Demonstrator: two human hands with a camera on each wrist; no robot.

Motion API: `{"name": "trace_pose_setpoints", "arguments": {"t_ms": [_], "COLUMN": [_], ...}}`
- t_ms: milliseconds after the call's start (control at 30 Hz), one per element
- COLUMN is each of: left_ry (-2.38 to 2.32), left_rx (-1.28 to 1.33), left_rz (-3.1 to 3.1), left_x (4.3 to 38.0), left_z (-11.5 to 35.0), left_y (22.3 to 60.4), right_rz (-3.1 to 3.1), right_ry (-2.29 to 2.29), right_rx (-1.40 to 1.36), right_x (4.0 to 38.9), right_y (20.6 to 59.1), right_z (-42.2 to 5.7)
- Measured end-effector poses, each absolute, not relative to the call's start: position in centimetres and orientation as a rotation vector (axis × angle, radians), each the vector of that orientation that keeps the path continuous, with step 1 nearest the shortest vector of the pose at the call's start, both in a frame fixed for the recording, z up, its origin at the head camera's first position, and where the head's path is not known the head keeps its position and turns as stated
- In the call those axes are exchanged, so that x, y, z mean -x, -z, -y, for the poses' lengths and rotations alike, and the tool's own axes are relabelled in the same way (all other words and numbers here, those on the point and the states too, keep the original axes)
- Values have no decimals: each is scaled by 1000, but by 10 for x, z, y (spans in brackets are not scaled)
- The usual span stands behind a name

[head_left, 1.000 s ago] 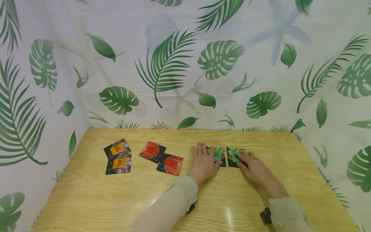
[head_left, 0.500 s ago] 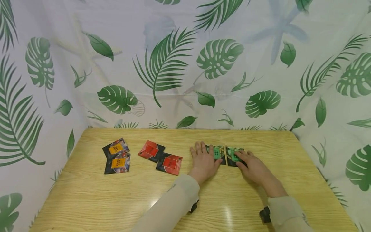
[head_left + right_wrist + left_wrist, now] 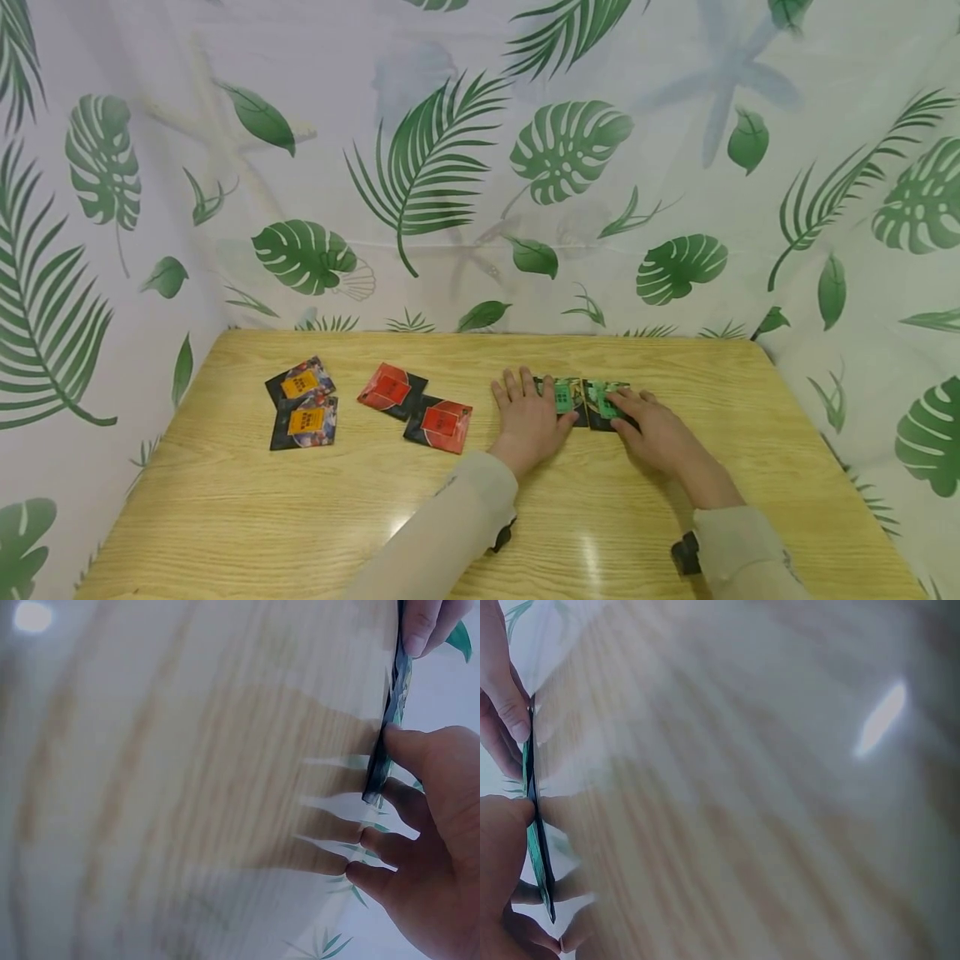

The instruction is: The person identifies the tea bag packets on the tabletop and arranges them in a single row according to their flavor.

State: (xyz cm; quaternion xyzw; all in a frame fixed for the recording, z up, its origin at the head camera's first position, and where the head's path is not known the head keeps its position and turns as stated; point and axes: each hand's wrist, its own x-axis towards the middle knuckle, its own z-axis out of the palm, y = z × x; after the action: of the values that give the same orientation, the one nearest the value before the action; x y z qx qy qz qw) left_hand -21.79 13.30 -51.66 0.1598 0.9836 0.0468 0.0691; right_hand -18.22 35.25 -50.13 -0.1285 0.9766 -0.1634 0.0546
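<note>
Two flat sachets with green labels lie side by side on the wooden table (image 3: 315,517), right of the middle. My left hand (image 3: 527,421) rests with spread fingers over the left part of the left green sachet (image 3: 576,392); its thumb touches the near side. On the right green sachet (image 3: 596,392) rests my right hand (image 3: 660,429), fingers extended across its right part and thumb at its near edge. The inner edges of the sachets meet or nearly meet. In the right wrist view, the right thumb (image 3: 409,746) presses on the sachet while other fingertips touch the table.
Two red and black sachets, a rear one (image 3: 392,388) and a front one (image 3: 442,423), touch near their corners left of the hands. Farther left, an orange-labelled sachet (image 3: 309,422) partly overlaps another (image 3: 300,383). A leaf-patterned cloth (image 3: 450,192) stands around the table's back and sides.
The narrow gap between the two green sachets has closed, the left one shifting slightly right under my left hand. My right hand has barely moved. The other sachets stay put.
</note>
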Motion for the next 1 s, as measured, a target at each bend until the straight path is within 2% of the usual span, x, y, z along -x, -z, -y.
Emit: {"name": "trace_pose_setpoints", "arguments": {"t_ms": [733, 1000], "left_ry": [-158, -306], "left_rx": [-483, -490], "left_rz": [-2981, -2966], "left_x": [219, 220], "left_z": [-133, -127], "left_y": [518, 514], "right_rz": [-2966, -2960], "right_ry": [474, 493], "right_rx": [441, 435], "right_x": [188, 188], "right_y": [499, 499], "right_z": [-353, -354]}}
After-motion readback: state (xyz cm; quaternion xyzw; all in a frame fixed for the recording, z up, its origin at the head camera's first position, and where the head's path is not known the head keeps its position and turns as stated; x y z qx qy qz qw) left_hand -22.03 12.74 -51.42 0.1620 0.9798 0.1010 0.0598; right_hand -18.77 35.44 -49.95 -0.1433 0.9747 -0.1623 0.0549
